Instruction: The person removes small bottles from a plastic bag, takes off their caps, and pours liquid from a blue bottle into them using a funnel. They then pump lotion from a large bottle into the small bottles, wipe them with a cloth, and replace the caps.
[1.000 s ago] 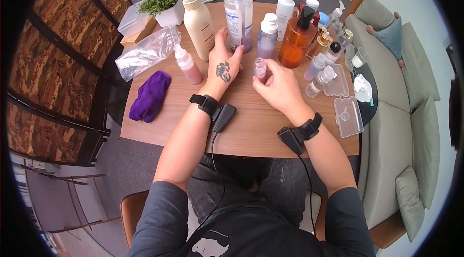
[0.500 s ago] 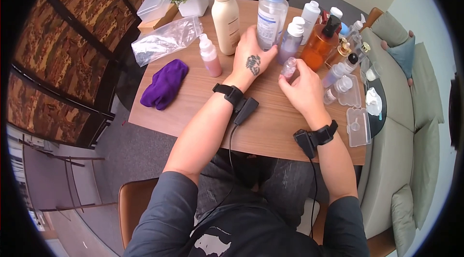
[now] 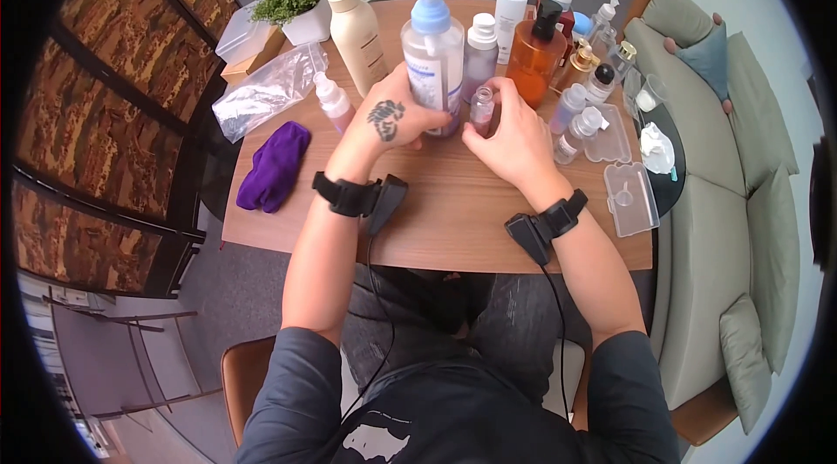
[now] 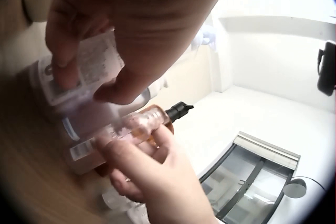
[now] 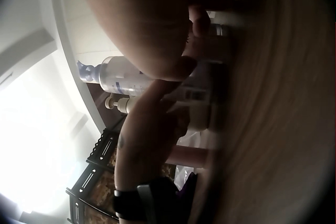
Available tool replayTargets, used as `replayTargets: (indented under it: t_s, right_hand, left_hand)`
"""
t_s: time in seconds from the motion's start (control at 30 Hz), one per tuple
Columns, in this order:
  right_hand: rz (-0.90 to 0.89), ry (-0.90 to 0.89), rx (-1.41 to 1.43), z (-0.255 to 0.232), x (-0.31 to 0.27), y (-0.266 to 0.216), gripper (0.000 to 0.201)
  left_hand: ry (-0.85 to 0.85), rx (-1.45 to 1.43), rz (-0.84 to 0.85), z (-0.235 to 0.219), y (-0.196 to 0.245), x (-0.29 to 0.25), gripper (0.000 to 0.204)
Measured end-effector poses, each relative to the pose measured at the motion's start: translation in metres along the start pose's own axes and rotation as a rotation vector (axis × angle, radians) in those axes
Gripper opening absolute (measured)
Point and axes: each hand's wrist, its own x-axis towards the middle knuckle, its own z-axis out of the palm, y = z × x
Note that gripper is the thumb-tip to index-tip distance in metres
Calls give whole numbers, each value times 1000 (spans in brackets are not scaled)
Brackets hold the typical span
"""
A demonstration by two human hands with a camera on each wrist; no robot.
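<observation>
My left hand grips a large clear pump bottle with a blue pump head, its thumb across the front and its other fingers around the far side. In the left wrist view those fingers curl over the bottle's printed label. Just to the right, my right hand pinches a small clear bottle between thumb and fingers. This little bottle is upright, has no cap on its neck and holds something pinkish. A pink bottle with a white top stands left of my left hand.
Behind the hands stand a cream pump bottle, a lilac bottle and an amber pump bottle. Small bottles and an opened plastic case lie rightward. A purple cloth and plastic bag occupy the left.
The left hand has drawn the large pump bottle toward me from the back row. The right hand keeps its pinch on the small bottle, now slightly farther from me and beside the pump bottle.
</observation>
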Motion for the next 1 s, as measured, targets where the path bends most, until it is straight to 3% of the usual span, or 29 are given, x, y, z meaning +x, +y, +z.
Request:
replayTargets:
  t_s: [0.07, 0.23, 0.43, 0.47, 0.5, 0.53, 0.57, 0.6, 0.73, 0.83, 0.87, 1.0]
  right_hand:
    - [-43, 47, 24, -2, -3, -3, 56]
    - [-187, 205, 200, -18, -4, -10, 47]
    - [-410, 91, 515, -24, -13, -23, 41]
    - [-424, 34, 490, -21, -14, -20, 53]
    - [-397, 11, 515, -18, -16, -21, 57]
    - [-369, -13, 539, -15, -17, -25, 61]
    - [-338, -39, 564, -13, -20, -28, 64]
    - [-307, -94, 544, -12, -21, -29, 80]
    - [-151, -168, 635, 3, -23, -37, 89]
    - [-104, -196, 656, 14, -21, -42, 91]
    - [-91, -201, 653, 18, -19, -42, 89]
    - [-156, -156, 595, 22, -17, -40, 81]
  left_hand:
    - [-91, -20, -48, -8, 8, -16, 68]
    - [-87, -27, -33, -12, 4, -45, 72]
    - [60, 142, 10, -18, 1, -71, 76]
    - [98, 181, 18, -28, 7, -77, 75]
    - [133, 221, 25, -37, 10, -81, 75]
    - [269, 191, 301, -44, 5, -81, 70]
    - [275, 83, 291, -57, 16, -82, 62]
    - [273, 93, 338, -68, 30, -82, 63]
    - [141, 116, 538, -84, 56, -60, 69]
    - [-79, -3, 490, -88, 51, -41, 74]
    - [-90, -64, 552, -85, 49, -37, 76]
    - [-62, -98, 523, -85, 41, -32, 77]
